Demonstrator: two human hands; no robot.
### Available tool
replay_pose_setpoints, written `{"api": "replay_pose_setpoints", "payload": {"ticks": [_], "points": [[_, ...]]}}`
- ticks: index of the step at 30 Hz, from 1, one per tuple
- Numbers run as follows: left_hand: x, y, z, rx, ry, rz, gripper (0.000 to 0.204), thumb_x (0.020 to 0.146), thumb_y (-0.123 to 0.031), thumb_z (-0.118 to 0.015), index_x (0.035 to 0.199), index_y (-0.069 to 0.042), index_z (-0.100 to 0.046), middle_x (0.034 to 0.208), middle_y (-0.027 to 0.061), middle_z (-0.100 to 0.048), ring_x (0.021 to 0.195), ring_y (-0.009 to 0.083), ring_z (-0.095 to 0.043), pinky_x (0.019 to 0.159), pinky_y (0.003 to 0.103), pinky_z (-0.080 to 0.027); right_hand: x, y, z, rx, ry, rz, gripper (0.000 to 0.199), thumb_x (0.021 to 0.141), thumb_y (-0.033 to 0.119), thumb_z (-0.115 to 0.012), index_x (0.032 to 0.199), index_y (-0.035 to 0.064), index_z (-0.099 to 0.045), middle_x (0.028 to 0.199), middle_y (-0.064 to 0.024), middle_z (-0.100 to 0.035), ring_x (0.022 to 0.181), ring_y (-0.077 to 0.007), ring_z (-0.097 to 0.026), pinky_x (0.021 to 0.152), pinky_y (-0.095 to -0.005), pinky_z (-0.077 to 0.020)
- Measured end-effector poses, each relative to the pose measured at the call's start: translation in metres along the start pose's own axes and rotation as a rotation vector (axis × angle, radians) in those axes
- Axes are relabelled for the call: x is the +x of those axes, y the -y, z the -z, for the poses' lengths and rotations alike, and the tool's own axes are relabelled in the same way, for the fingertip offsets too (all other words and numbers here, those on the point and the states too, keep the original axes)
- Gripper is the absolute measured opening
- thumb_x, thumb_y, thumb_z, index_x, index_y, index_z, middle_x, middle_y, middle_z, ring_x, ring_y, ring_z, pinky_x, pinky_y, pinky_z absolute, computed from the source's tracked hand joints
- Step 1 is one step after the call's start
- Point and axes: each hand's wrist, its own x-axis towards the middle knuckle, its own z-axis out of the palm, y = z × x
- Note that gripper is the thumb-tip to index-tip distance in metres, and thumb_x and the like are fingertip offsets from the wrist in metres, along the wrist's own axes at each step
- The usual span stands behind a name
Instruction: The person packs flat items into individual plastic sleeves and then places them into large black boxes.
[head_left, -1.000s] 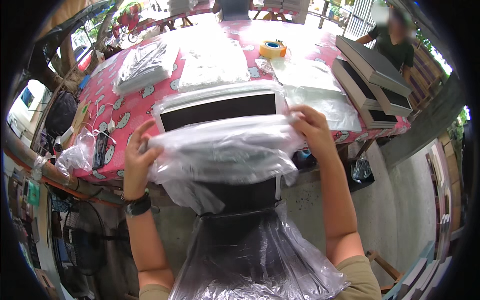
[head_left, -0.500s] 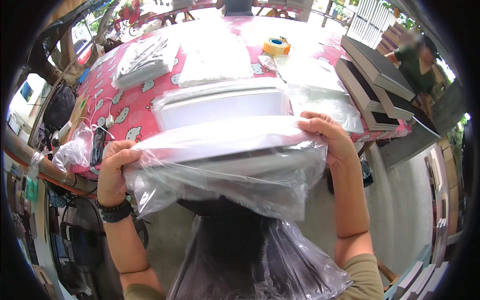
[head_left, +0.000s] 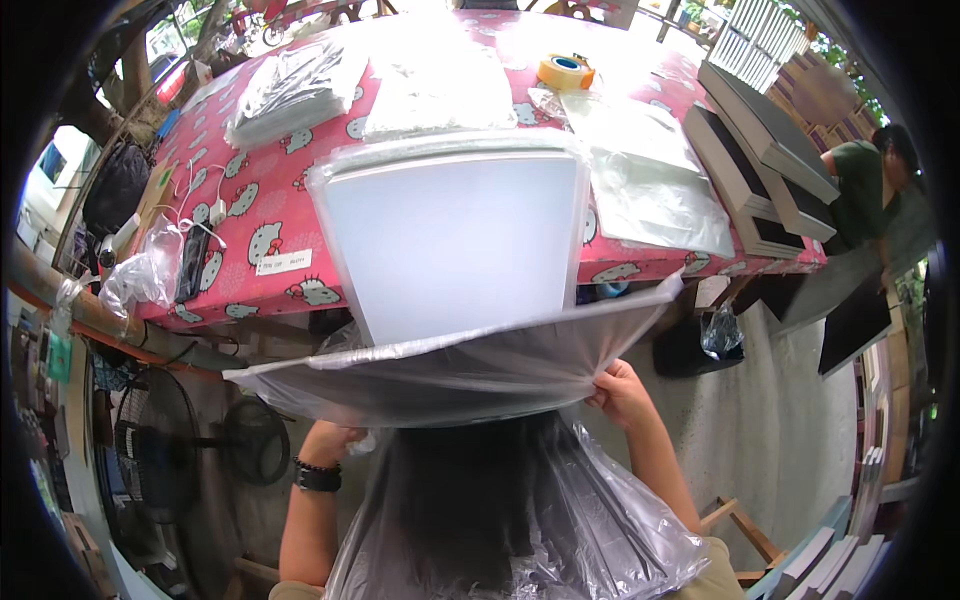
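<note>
- The tabletop (head_left: 290, 215), pink-clothed, lies ahead of the person; its near edge stands beyond both hands;
- The lap plastic (head_left: 480, 500), clear over something dark, spreads below and between the forearms;
- The panel (head_left: 455, 240), pale and flat, lies straight ahead of the fingers, between the lines of the two hands; it runs from the tabletop out past the near edge toward the person, clear film showing along its far edge and sides; its near end is hidden, so which side is longer I cannot tell;
- The bag (head_left: 440, 375), thin and see-through, crosses before the panel's near end; its long axis runs left to right, the right corner raised higher than the left;
- The right hand (head_left: 630, 400) is farther forward; forearm slanting up and inward, fingers closed in a pinch on the bag's right side;
- The left hand (head_left: 328, 442) sits lower, beneath the bag's left part, forearm nearly upright in view; its fingers are largely covered, so their opening and hold I cannot tell.
</note>
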Motion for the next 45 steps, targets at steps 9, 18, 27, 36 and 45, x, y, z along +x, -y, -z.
{"api": "replay_pose_setpoints", "payload": {"ticks": [9, 18, 27, 36, 45], "points": [[0.09, 0.115, 0.015, 0.789, -0.456, -0.374, 0.031, 0.069, -0.014, -0.058, 0.092, 0.004, -0.048, 0.077, 0.0176, -0.057, 0.069, 0.027, -0.057, 0.063, 0.035, -0.045, 0.06, -0.125, 0.044, -1.047, -0.495, 0.46, 0.017, 0.083, 0.015, -0.049, 0.092, 0.0023, -0.052, 0.083, -0.0177, -0.059, 0.075, -0.0344, -0.057, 0.064, -0.0366, -0.0451], [0.076, 0.061, 0.042, 0.828, -0.745, -0.648, 0.021, 0.076, -0.008, -0.057, 0.095, -0.001, -0.054, 0.088, 0.0123, -0.057, 0.08, 0.0183, -0.053, 0.072, 0.029, -0.043, -0.016, 0.104, -0.062, -0.124, 0.231, 0.8, 0.007, 0.072, 0.005, -0.053, 0.077, 0.0014, -0.057, 0.071, -0.0079, -0.056, 0.067, -0.0158, -0.049, 0.056, -0.0264, -0.0387], [0.041, 0.02, 0.033, 0.635, -0.627, -0.967, 0.019, 0.08, -0.01, -0.056, 0.095, 0.002, -0.053, 0.086, 0.0067, -0.055, 0.074, 0.0148, -0.051, 0.071, 0.026, -0.041, -0.098, 0.169, -0.167, -0.303, 1.226, 1.218, 0.009, 0.063, 0.006, -0.053, 0.071, 0.0016, -0.054, 0.061, -0.0087, -0.05, 0.058, -0.0245, -0.051, 0.049, -0.0324, -0.0394], [-0.017, -0.087, 0.012, 0.27, -0.971, -1.016, 0.022, 0.083, -0.013, -0.052, 0.098, 0.004, -0.051, 0.087, 0.005, -0.054, 0.06, 0.0082, -0.04, 0.056, 0.018, -0.033, -0.097, 0.165, -0.177, -0.209, 1.1, 1.321, 0.006, 0.069, 0.009, -0.052, 0.066, 0.0076, -0.048, 0.054, -0.0045, -0.046, 0.051, -0.0229, -0.051, 0.038, -0.0323, -0.0375], [-0.055, -0.143, -0.07, -0.012, -0.457, -1.161, 0.032, 0.085, -0.023, -0.047, 0.101, 0.004, -0.045, 0.081, 0.0054, -0.045, 0.049, 0.0069, -0.025, 0.046, 0.017, -0.021, -0.089, 0.163, -0.168, -0.73, 1.264, 1.383, 0.007, 0.076, 0.016, -0.05, 0.074, 0.0089, -0.051, 0.062, -0.0035, -0.051, 0.053, -0.0199, -0.054, 0.039, -0.0295, -0.0398]]}}
